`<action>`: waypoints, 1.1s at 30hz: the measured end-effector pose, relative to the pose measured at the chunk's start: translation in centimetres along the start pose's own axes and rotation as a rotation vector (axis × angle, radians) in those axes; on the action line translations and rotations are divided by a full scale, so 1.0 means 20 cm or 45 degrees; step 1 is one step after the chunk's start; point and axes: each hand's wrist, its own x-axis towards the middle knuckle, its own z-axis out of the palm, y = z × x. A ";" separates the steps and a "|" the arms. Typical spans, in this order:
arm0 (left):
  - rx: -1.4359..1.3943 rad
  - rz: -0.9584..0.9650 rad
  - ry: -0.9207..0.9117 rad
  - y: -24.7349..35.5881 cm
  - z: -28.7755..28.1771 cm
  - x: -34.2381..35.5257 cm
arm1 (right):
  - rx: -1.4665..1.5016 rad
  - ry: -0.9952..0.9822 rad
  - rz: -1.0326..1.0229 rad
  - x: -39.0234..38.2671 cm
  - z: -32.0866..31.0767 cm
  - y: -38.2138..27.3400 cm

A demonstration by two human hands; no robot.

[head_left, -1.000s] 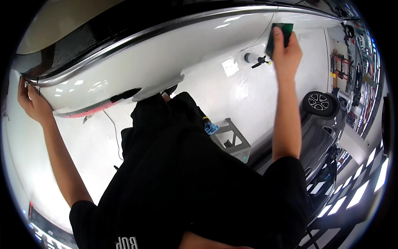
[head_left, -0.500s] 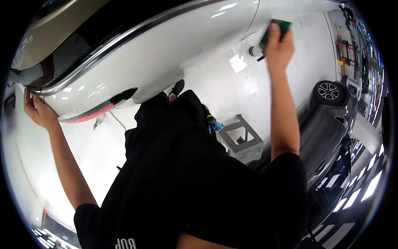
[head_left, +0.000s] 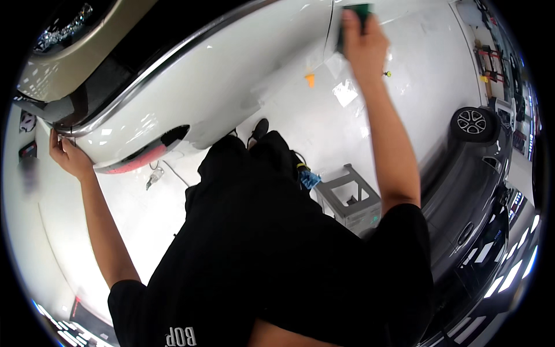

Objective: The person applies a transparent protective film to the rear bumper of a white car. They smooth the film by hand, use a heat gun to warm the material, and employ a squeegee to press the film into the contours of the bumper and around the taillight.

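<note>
My right hand (head_left: pixel 365 52) is raised at the far side, closed around a flat dark green squeegee (head_left: pixel 357 13) next to the white car's (head_left: pixel 231 63) body panel. Whether the squeegee touches the panel I cannot tell. At far left, my left hand (head_left: pixel 72 157) has its fingers bent at the end of the car's chrome trim (head_left: pixel 139 78), by the corner of the white panel. The thumb and fingers close on that edge; what lies between them is too small to make out. Below the trim sits a red and black tail light (head_left: pixel 147 156).
A grey step stool (head_left: pixel 376 205) stands right of my legs, with a blue cloth (head_left: pixel 309 179) beside it. On the floor are a clear spray bottle (head_left: pixel 153 178) and an orange object (head_left: pixel 310 80). A dark grey car (head_left: pixel 445 202) is parked at right, near red shelving (head_left: pixel 490 62).
My right hand has moved up and left with the squeegee, closer to the panel. The left hand stays at the trim's end, and the whole view has shifted slightly.
</note>
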 end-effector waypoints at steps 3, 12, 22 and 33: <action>0.193 0.072 -0.004 0.03 -0.01 -0.02 | 0.017 -0.322 -0.272 -0.20 0.13 -0.31; 0.148 0.091 0.032 -0.07 0.02 0.02 | 0.253 0.248 0.715 -0.04 -0.29 0.77; -0.005 -0.016 0.057 0.02 0.00 -0.07 | 1.000 -0.107 1.465 -1.15 -0.70 0.36; -0.732 -0.800 -0.244 0.43 -0.05 -1.42 | 0.640 0.121 1.773 -2.03 -1.50 0.37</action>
